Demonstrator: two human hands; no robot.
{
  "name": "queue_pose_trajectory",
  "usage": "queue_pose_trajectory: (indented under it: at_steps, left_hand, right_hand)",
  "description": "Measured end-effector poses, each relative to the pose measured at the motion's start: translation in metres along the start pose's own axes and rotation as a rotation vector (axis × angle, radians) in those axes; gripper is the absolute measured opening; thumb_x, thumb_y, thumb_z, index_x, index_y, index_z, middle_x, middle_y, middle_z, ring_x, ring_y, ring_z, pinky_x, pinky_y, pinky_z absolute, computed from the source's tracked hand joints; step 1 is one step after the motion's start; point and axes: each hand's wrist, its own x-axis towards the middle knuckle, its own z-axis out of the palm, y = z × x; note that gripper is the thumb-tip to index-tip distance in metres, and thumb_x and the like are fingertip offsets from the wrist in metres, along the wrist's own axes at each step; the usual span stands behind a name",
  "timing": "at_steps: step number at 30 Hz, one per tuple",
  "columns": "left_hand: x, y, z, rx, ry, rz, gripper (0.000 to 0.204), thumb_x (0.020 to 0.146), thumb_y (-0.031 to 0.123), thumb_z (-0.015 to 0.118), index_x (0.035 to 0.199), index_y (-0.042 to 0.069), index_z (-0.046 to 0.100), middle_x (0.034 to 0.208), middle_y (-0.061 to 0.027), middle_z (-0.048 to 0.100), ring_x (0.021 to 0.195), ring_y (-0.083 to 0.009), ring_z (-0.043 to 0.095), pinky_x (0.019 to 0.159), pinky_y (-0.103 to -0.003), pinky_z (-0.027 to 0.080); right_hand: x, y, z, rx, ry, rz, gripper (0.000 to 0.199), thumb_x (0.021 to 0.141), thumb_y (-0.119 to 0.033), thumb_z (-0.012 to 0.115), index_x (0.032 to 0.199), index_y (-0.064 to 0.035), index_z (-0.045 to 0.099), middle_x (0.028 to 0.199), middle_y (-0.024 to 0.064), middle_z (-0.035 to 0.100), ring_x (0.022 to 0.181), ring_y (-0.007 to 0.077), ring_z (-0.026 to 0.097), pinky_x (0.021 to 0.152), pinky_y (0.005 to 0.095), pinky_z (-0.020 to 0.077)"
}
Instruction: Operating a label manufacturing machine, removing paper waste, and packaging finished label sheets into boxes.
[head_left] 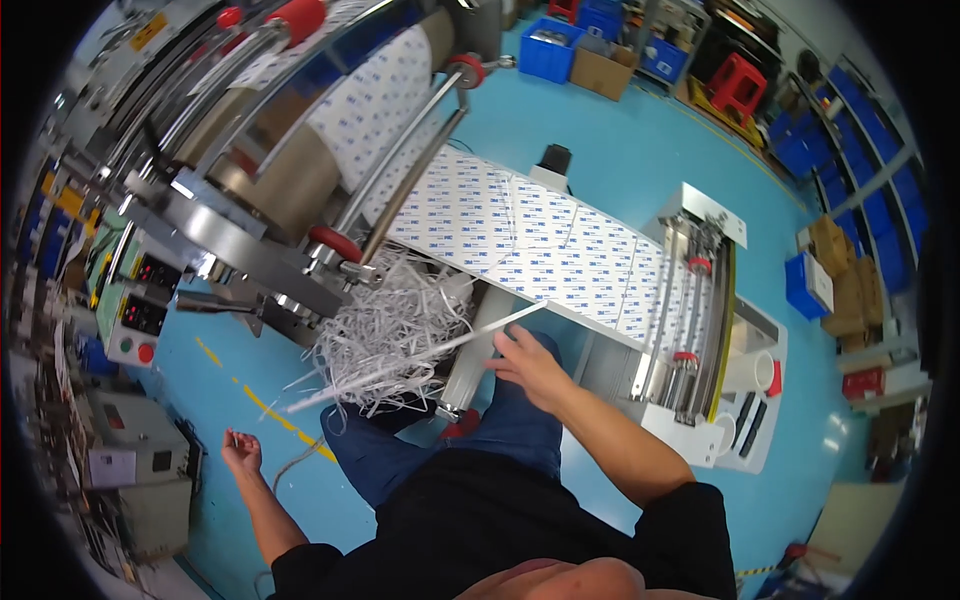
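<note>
My right hand (528,365) is open, its fingers apart, just below the near edge of a printed white sheet (470,215) stretched across the machine. Close to its fingertips is the upper end of a long white strip (430,355), which slants down left across a tangled heap of shredded paper strips (390,325). Whether the fingers touch the strip I cannot tell. Out to the left, over the floor, my left hand (242,452) has its fingers curled closed. Anything inside it is too small to make out. The strip's lower end lies apart from this hand.
Rollers and a large printed roll (375,105) stand at the upper left. A roller frame (685,310) closes the sheet's right end, beside a white tray (757,425). Left are a control box (140,320) and a grey cabinet (140,440). Blue bins (548,50) stand behind.
</note>
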Motion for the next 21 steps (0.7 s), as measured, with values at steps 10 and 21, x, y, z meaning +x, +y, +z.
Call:
queue_pose_trajectory:
  at_steps: [10,21]
  left_hand:
    - [-0.106,-0.093,0.140,1.074,-0.339,0.837,0.028,0.095,0.030,0.054,0.091,0.002,0.058,0.080,-0.0016,0.057,0.074,-0.0151,0.052,0.068,-0.031,0.045]
    - [-0.315,-0.331,0.340,1.594,-1.407,0.288,0.041,0.092,0.037,0.054,0.100,-0.002,0.065,0.083,-0.0139,0.068,0.078,-0.0289,0.066,0.072,-0.037,0.050]
  right_hand:
    - [0.009,0.052,0.004,0.453,0.098,-0.210,0.036,0.099,-0.028,0.047,0.127,-0.0055,0.048,0.111,0.0052,0.061,0.084,0.0103,0.057,0.074,0.0248,0.0448]
    - [-0.042,0.052,-0.005,-0.898,-0.119,-0.239,0.049,0.090,-0.029,0.057,0.125,0.0051,0.049,0.113,0.0218,0.058,0.104,0.0353,0.058,0.090,0.0414,0.0450]
